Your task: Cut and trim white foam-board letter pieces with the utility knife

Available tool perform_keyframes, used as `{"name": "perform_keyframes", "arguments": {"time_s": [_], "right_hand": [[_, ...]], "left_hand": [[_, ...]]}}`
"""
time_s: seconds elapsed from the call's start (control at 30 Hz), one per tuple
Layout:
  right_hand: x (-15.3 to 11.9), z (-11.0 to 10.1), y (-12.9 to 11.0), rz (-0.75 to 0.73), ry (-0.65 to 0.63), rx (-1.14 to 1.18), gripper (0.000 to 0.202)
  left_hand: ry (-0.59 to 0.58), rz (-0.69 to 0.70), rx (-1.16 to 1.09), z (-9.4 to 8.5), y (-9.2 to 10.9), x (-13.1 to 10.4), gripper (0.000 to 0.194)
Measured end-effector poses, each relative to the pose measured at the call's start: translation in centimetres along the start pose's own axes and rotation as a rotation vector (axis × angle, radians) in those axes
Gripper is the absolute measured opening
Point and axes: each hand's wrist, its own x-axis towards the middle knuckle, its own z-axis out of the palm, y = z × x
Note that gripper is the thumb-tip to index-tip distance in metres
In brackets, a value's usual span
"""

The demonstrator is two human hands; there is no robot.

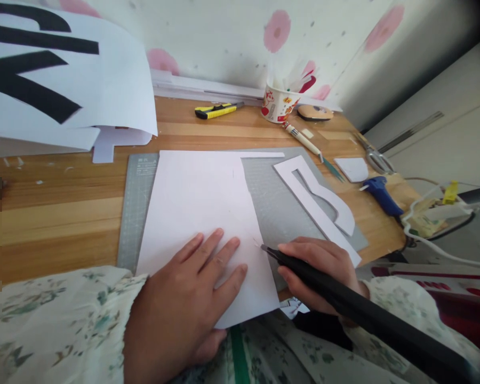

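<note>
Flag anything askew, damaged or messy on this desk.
White sheet: uneven right edge, with a thin strip jutting at the far corner, odd against its straight left edge. White scraps litter the desk at left. No spill visible.

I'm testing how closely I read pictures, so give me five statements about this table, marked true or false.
1. The left hand rests on the white sheet. True.
2. The right hand holds the yellow cutter. False: it holds a black tool; the yellow cutter lies on the table.
3. The patterned cup stands near the wall. True.
4. The blue glue gun lies on the white sheet. False: the blue glue gun lies right of the cutting mat.
5. The cut-out shape lies right of the white sheet. True.
</note>
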Motion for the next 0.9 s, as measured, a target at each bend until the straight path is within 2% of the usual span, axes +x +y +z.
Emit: {"name": "perform_keyframes", "arguments": {"time_s": [0.1, 0.3, 0.5, 0.7, 0.9], "right_hand": [[-0.1, -0.2, -0.3, -0.008, 0.028, -0.014, 0.031], [-1.0, -0.4, -0.4, -0.030, 0.003, -0.039, 0.039], [-2.0, 0.2, -0.1, -0.079, 0.066, -0.037, 0.042], [-1.6, 0.2, -0.3, 0.139, 0.107, 0.105, 0.029], [-0.6, -1.1, -0.5, 0.347, 0.179, 0.188, 0.023]], "left_hand": [[0.003, 0.007, 0.003, -0.1, 0.0, 0.1, 0.074], [0.015, 0.012, 0.015, -0.3, -0.1, 0.3, 0.076], [0.003, 0.010, 0.022, -0.3, 0.0, 0.1, 0.075], [0.002, 0.023, 0.031, -0.5, -0.1, -0.3, 0.077], [-0.013, 0.063, 0.056, -0.8, 0.3, -0.5, 0.060]]}}
